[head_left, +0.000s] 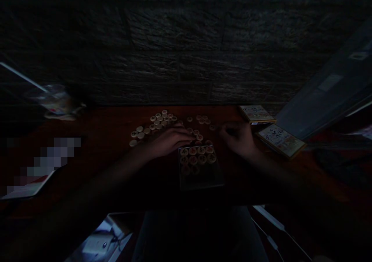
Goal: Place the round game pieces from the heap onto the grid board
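Round Chinese chess pieces (158,121) with red or black characters lie loose on the wooden table, mostly left of centre. My left hand (173,137) reaches in over them, palm down with fingers stretched out and apart, its fingertips by a few pieces (196,132). A clear plastic tray (202,183) lies in front of me and holds pieces in rows toward its far side. My right hand (237,136) is to the right of the tray with its fingers curled closed. One loose piece (212,127) lies beside its fingertips. What those fingers hold, if anything, is hidden.
Two flat printed boxes (281,140) (257,113) lie to the right. At the far left are a plastic cup with a straw (56,101) and a partly blurred flat object (35,184). A stone-block wall (186,52) rises behind the table. The scene is dark.
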Available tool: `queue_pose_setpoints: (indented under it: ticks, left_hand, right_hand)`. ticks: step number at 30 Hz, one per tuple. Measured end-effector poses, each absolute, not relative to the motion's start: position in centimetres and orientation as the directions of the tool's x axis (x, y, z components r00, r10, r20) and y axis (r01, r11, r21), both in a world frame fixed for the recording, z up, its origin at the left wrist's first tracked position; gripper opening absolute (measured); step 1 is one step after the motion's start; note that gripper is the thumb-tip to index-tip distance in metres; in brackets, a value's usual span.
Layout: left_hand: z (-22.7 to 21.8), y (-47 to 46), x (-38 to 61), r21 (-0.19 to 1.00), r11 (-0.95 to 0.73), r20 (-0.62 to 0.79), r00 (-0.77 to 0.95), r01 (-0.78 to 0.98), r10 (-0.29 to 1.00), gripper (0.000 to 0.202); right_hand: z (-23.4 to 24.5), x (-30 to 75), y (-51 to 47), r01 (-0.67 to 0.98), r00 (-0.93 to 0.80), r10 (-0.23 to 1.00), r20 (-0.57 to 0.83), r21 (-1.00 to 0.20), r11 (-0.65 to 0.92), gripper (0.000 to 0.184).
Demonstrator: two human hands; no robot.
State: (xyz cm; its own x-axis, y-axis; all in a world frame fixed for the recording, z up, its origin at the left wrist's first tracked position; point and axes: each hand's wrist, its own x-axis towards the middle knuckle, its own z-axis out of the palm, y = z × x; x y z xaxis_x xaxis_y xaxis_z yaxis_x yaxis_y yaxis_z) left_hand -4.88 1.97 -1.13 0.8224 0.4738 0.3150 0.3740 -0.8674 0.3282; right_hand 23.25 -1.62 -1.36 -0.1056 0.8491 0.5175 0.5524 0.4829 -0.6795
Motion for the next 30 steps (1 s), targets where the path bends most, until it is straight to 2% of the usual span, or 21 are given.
queue_pose_setpoints:
  ticks: [4,9,12,15,18,24,30]
  left_hand:
    - [-1.6,1.9,-5.2,0.447,-0.809,0.360,0.751,0.382,0.554,0.024]
    - [-1.4,1.9,-4.6,0.688,-0.635,0.418,0.524,0.351,0.742,0.023]
    - [-0.7,2.6,-3.3,0.840,-0.473,0.351,0.398,0.266,0.848,0.030]
    - [-0.2,3.5,-1.6,0.926,-0.329,0.260,0.320,0.184,0.911,0.029]
    - [-0.6,3.8,-0.2,0.965,-0.247,0.215,0.280,0.084,0.936,0.034]
    - [-1.9,2.3,0.8,0.985,-0.162,0.172,0.263,-0.060,0.949,0.036]
    - [-2.8,1.2,1.3,0.973,-0.171,0.205,0.241,-0.153,0.949,0.031]
  right_hand:
    - [-1.4,23.2,-1.8,0.533,-0.122,0.860,0.495,-0.698,0.477,0.032]
    - [-0.2,21.5,0.6,0.462,-0.193,0.884,0.427,-0.755,0.465,0.027]
    - [-0.3,19.7,3.0,0.389,-0.185,0.901,0.393,-0.812,0.434,0.035]
    - [-1.3,18.3,4.7,0.304,-0.068,0.910,0.409,-0.860,0.410,0.037]
    - [-2.4,18.0,4.7,0.242,0.007,0.906,0.423,-0.880,0.409,0.032]
    - [-2.9,18.9,2.3,0.199,-0.044,0.900,0.433,-0.879,0.432,0.024]
    - [-2.9,18.5,2.1,0.127,-0.046,0.921,0.386,-0.913,0.389,0.026]
